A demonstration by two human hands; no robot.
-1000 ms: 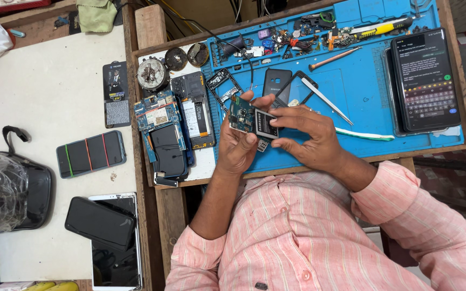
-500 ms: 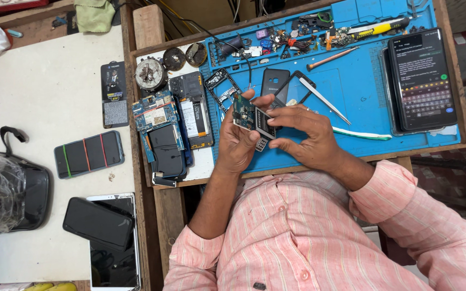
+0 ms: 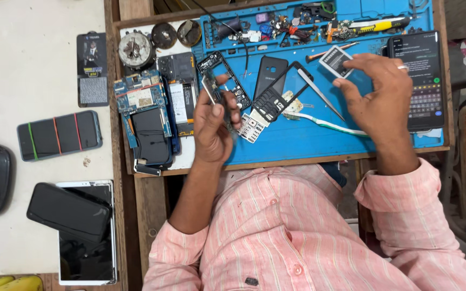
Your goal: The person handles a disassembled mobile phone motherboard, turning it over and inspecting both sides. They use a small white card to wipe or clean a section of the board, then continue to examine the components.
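Seen from above, a person in a pink striped shirt point(image 3: 297, 237) sits at a wooden work surface point(image 3: 136, 183) whose right half is covered by a blue repair mat point(image 3: 308, 143).

On the white surface to the left lie a tablet point(image 3: 90, 237) near the front edge with a dark phone point(image 3: 68, 213) resting across it, and farther back a phone in a striped case point(image 3: 59, 134). At the mat's right edge sits a smartphone with a lit screen point(image 3: 419, 75). At the mat's left edge lie opened phone bodies with exposed circuit boards point(image 3: 146, 113). Mid-mat lie a black back cover point(image 3: 271, 73), a keypad frame point(image 3: 254, 116), tweezers point(image 3: 319, 94) and a white toothbrush point(image 3: 324, 124).

The two hands are well apart. The left hand point(image 3: 214, 132) is closed around a small phone chassis point(image 3: 211, 91), held on edge above the mat's front left part. The right hand point(image 3: 378, 94), raised over the mat's right side, pinches a small grey battery point(image 3: 335, 60) between thumb and fingertips point(image 3: 341, 83).

Judging from this, the work goes best with the battery held by its edges, contacts kept clear of fingers, and the chassis gripped steadily by its sides over the mat, so anything dropped lands softly.
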